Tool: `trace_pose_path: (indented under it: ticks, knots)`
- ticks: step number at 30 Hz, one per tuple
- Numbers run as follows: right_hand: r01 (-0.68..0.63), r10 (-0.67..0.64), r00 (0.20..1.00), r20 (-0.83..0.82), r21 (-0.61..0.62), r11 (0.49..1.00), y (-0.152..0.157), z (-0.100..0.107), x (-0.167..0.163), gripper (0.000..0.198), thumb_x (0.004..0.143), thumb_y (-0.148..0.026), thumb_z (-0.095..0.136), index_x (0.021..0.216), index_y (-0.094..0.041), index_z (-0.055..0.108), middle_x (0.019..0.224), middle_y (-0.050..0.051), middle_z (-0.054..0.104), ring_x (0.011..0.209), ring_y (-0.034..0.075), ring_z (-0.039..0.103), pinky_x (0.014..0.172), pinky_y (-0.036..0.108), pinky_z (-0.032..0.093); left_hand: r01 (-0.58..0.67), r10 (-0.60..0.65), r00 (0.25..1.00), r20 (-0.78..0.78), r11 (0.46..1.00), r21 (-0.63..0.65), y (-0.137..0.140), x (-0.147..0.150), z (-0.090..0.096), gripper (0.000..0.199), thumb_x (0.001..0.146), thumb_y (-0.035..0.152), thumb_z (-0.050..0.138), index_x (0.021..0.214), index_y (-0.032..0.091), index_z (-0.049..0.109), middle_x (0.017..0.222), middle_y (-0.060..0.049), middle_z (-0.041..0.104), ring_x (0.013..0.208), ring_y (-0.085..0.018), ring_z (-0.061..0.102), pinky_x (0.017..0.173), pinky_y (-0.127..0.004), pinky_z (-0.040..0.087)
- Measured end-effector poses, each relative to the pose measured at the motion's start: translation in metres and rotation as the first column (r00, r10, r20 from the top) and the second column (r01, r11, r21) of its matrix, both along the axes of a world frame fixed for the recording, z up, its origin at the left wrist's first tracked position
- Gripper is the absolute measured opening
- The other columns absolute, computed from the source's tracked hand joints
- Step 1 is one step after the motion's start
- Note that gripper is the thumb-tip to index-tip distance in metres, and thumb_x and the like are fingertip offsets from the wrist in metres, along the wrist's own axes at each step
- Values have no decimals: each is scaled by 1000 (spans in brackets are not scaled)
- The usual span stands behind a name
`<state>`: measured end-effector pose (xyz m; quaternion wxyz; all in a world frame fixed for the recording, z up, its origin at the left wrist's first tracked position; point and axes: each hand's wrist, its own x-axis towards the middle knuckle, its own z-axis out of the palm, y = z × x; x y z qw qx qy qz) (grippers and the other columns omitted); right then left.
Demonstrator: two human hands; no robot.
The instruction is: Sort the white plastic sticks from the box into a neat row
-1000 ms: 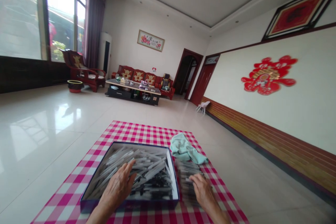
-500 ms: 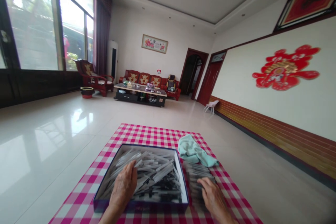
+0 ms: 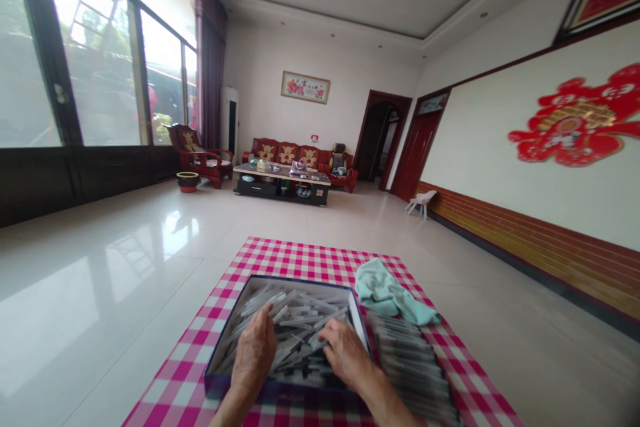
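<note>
A shallow dark-blue box [image 3: 363,327] with a white inside holds a jumble of slim clear-barrelled pens [image 3: 300,313], some with black parts. Over the left side of the box is my left hand [image 3: 256,347], its fingers curled inward; whatever they may grip is hidden. My right hand [image 3: 347,352] reaches over the right side of the box, fingers bent and a little apart, fingertips close above the pens. Beside the box, partly behind my right forearm, similar pens lie in a neat row [image 3: 413,360], blurred.
A pink-and-white checked cloth [image 3: 190,353] covers the table. Behind the row of pens lies a crumpled mint-green cloth [image 3: 393,293]. Farther off stand a low coffee table [image 3: 280,183], a wooden sofa [image 3: 287,152], an armchair [image 3: 197,157] and a small chair [image 3: 421,201].
My right hand has moved left from the row of pens to over the box. My left hand stays over the box. The whole view has shifted a little, with the room appearing farther right.
</note>
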<state>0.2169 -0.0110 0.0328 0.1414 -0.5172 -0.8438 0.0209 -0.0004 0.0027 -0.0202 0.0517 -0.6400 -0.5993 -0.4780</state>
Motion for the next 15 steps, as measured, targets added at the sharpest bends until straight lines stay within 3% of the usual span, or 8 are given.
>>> trace_pose_path:
  ticks: [3, 9, 12, 15]
  knots:
    - [58, -59, 993, 100, 10, 998, 9, -10, -9, 31, 74, -1, 49, 86, -22, 69, 93, 5, 67, 92, 20, 61, 79, 29, 41, -3, 3, 1000, -26, 1000, 5, 2, 1, -4, 31, 90, 18, 35, 109, 16, 59, 96, -8, 73, 87, -19, 70, 75, -31, 56]
    - [77, -79, 991, 106, 30, 997, 15, -16, -9, 23, 81, -7, 51, 85, -22, 68, 95, 5, 66, 94, 21, 60, 81, 31, 39, 42, -35, 996, -77, 995, 93, 5, 3, -10, 28, 91, 20, 34, 102, 16, 60, 84, -8, 72, 79, -20, 69, 69, -30, 55]
    - [44, -48, 993, 104, 45, 998, 14, -14, -12, 24, 85, -8, 47, 88, -22, 66, 94, 3, 66, 93, 19, 59, 84, 31, 38, 118, -107, 987, -122, 989, 89, 0, 4, -7, 27, 91, 21, 34, 104, 18, 59, 79, -6, 69, 73, -18, 68, 66, -28, 54]
    - [-5, -1, 997, 80, 81, 997, 11, -9, -21, 26, 89, -7, 43, 91, -23, 63, 92, 2, 66, 92, 18, 59, 88, 33, 36, 234, -222, 958, -180, 971, 48, -6, 6, -2, 26, 91, 24, 40, 110, 20, 57, 87, -6, 68, 77, -18, 67, 68, -27, 53]
